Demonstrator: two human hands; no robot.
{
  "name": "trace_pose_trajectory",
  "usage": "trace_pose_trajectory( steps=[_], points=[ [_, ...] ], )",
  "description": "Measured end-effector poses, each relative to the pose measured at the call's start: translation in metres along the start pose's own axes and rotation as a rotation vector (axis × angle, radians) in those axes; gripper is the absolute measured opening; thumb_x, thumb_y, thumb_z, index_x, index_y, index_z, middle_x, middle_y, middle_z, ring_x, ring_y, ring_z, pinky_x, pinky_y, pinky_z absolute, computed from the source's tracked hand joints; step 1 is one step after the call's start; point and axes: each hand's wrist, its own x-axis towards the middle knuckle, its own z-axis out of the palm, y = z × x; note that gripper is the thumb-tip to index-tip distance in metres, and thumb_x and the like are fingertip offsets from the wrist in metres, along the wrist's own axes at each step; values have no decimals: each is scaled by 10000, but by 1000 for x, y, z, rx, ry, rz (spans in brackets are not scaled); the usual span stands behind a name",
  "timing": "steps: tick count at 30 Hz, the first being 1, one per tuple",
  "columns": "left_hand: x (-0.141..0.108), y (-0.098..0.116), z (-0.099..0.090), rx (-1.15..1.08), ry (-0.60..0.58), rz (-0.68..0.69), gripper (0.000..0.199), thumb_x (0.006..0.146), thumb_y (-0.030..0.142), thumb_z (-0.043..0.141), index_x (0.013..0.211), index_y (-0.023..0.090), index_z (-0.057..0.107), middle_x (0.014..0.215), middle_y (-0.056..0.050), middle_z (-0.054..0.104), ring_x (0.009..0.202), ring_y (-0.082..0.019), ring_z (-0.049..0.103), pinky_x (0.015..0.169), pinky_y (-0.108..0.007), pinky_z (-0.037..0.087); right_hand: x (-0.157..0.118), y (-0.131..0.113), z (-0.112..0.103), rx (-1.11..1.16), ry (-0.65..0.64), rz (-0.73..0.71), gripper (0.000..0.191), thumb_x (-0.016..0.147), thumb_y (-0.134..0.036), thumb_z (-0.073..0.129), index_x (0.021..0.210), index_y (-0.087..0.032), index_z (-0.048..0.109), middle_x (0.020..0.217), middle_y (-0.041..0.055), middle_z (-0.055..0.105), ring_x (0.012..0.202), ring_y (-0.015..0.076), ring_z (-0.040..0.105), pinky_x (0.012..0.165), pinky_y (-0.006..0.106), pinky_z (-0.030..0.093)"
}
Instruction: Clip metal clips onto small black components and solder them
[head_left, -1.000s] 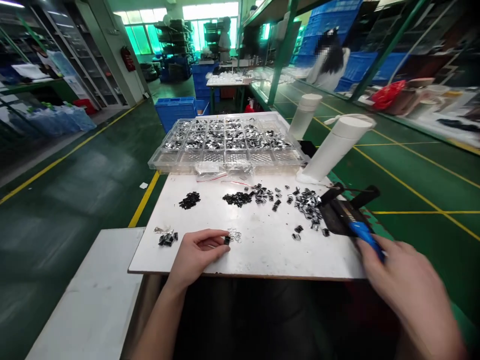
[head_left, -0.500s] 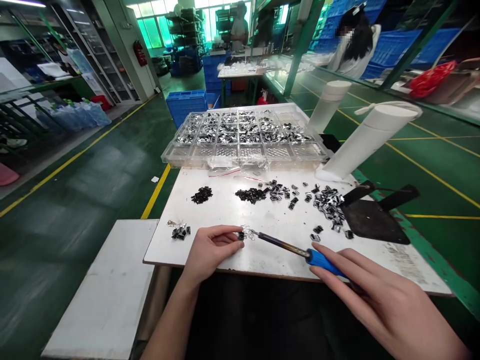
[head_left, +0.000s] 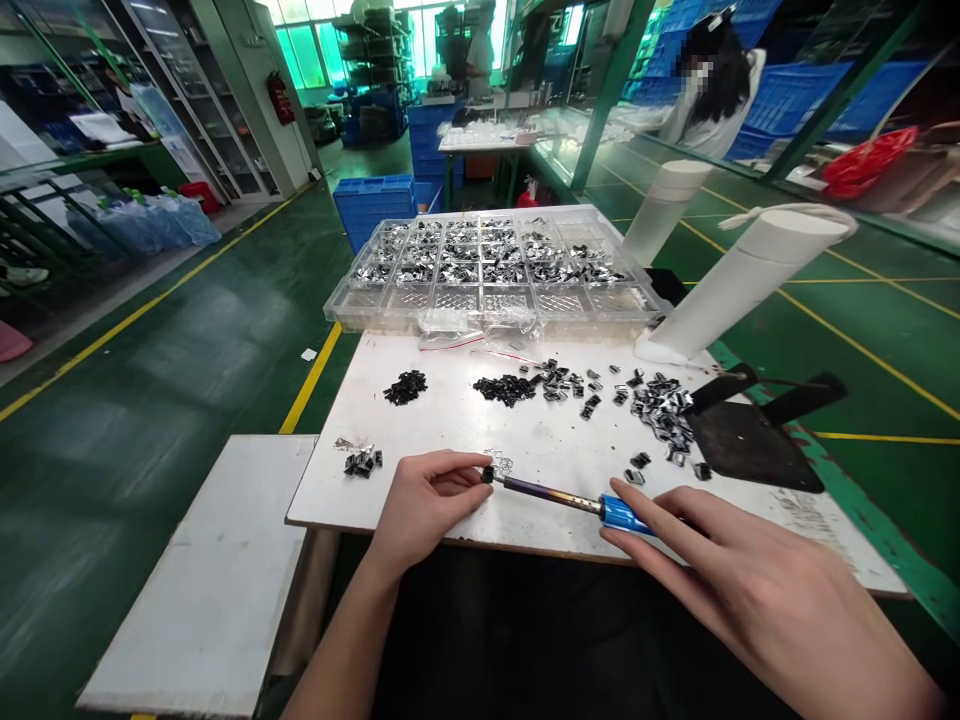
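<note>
Between thumb and fingertips, my left hand point(head_left: 431, 500) pinches a small black part point(head_left: 487, 474) just above the white table point(head_left: 555, 440). My right hand point(head_left: 720, 560) grips the blue handle of a soldering iron point(head_left: 555, 493). The iron's tip is at the right side of the black part; whether it touches cannot be made out. Behind the tip lies a little heap of thin wire pieces point(head_left: 502, 462). Left of my left hand is a small pile of black and silver parts point(head_left: 363, 462). Farther back lie two piles of small black pieces point(head_left: 406, 387).
A clear compartment tray point(head_left: 487, 305) full of shiny parts spans the table's back. Silver-black parts point(head_left: 664, 410) lie at right beside a dark metal stand point(head_left: 750, 445). Two white tubes point(head_left: 750, 280) rise at back right. A white bench point(head_left: 199, 570) stands at left. One person point(head_left: 712, 90) is beyond.
The soldering iron has shifted left and a little down, its tip now up against or close beside the black part. My left hand moved slightly right, still pinching the part.
</note>
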Motion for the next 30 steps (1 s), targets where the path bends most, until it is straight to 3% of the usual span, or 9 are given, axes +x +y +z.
trace_pose_trajectory(
  steps=[30],
  points=[
    [-1,5,1,37,0,18,254,755,210,809,1003,160,826,846,-61,779,782,-180,746,750,-239,632,-2,2,4,65,-98,36,378,1046,-399,464,1316,-209,648,859,50,638,611,161,636,551,294,478]
  ],
)
